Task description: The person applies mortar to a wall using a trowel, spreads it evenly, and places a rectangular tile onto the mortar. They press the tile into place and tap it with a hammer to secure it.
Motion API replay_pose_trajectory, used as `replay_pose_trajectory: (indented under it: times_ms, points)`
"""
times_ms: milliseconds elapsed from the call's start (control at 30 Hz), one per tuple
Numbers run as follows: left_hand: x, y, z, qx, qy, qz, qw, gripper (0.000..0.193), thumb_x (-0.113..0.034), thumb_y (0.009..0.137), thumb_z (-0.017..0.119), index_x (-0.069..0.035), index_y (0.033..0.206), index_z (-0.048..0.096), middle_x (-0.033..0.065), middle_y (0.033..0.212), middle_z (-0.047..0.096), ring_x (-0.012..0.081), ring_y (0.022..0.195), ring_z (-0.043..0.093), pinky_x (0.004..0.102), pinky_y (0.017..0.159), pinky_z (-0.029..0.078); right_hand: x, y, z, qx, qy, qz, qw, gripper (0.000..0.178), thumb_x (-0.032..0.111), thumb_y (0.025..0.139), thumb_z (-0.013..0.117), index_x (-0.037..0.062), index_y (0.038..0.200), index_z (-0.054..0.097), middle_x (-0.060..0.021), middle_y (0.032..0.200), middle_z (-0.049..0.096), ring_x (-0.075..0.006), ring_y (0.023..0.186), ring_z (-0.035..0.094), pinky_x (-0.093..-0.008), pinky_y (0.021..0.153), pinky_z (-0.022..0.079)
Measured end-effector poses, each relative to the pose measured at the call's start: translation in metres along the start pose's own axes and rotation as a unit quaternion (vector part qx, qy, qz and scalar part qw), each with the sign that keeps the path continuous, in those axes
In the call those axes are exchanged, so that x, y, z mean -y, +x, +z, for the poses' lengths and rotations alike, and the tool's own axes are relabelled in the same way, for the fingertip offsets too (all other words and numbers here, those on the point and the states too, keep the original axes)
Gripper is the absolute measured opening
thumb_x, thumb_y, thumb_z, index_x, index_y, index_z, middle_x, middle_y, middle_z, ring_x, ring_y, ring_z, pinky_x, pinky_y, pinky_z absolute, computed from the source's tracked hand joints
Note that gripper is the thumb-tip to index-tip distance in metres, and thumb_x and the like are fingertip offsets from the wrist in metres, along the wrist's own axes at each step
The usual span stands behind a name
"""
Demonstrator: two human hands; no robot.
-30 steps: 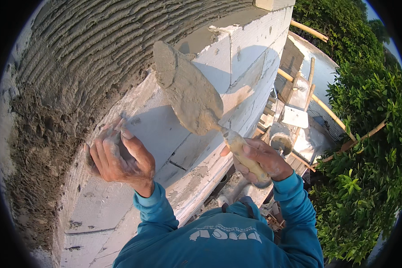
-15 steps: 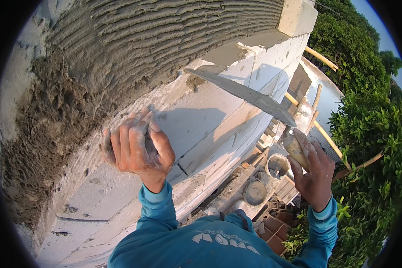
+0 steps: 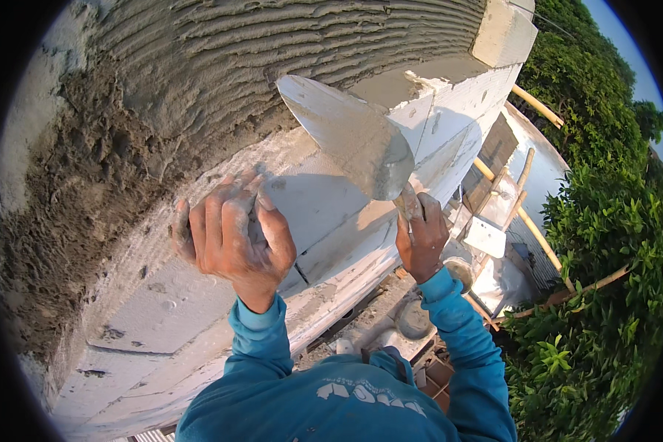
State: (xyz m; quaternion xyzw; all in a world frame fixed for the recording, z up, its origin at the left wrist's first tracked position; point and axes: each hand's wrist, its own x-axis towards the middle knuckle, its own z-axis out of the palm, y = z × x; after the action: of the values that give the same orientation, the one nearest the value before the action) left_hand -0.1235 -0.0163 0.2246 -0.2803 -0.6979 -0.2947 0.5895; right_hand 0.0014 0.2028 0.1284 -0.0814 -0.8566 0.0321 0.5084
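Perhaps a careless tilt could make the masonry trowel point(image 3: 357, 140), whose tip overlaps the ridged mortar point(image 3: 302, 40) in my view, gouge it. My right hand point(image 3: 423, 239) clasps its handle end, forearm slanting inward; my left hand point(image 3: 239, 239) curls over the white block wall point(image 3: 151, 317), whether around anything I cannot tell.

The left hand point(image 3: 236, 234) was loosely curled, back upward; the right hand point(image 3: 424, 237) was clenched, its forearm point(image 3: 465, 335) slanting inward.
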Motion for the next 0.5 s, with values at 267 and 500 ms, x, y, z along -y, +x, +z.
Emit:
replay_pose_trajectory:
  times_ms: [267,500]
  points:
    - [0.007,0.000,-0.003,0.012,-0.005,-0.012,1.000,0.018,-0.021,0.078,0.061,-0.018,0.090,0.073,0.0005,0.091,0.074,0.0180,0.086,0.066,0.0432,0.114,0.030,-0.049,-0.056,-0.096,0.045,-0.102,0.009,0.994,0.048,-0.001,0.080,0.072,0.0054,0.127,0.064,-0.0171,0.108,0.061,-0.0386,0.094,0.062,-0.0453,0.077,0.052]
    - [0.007,-0.004,-0.001,0.015,-0.002,-0.015,1.000,0.018,-0.019,0.079,0.061,-0.018,0.091,0.074,-0.0012,0.093,0.075,0.0175,0.090,0.068,0.0423,0.114,0.030,-0.032,0.048,-0.141,0.066,-0.153,-0.125,0.978,0.055,-0.002,0.077,0.069,0.0184,0.128,0.066,-0.0104,0.099,0.060,-0.0319,0.081,0.059,-0.0416,0.068,0.050]
